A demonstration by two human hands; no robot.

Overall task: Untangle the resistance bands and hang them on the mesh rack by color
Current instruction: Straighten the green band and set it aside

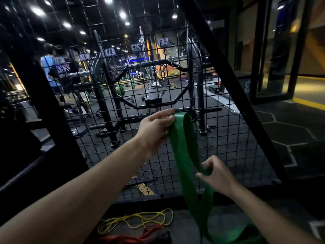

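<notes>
Green band [182, 143] gripped by L hand [154, 128] & R hand [215, 175].

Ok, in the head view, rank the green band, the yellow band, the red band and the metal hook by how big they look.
1. green band, widest and longest, though nearest the camera
2. yellow band, a thin cord coiled on the floor
3. red band, partly cut off at the frame edge, so unsure against yellow
4. metal hook, smallest, farthest away
</notes>
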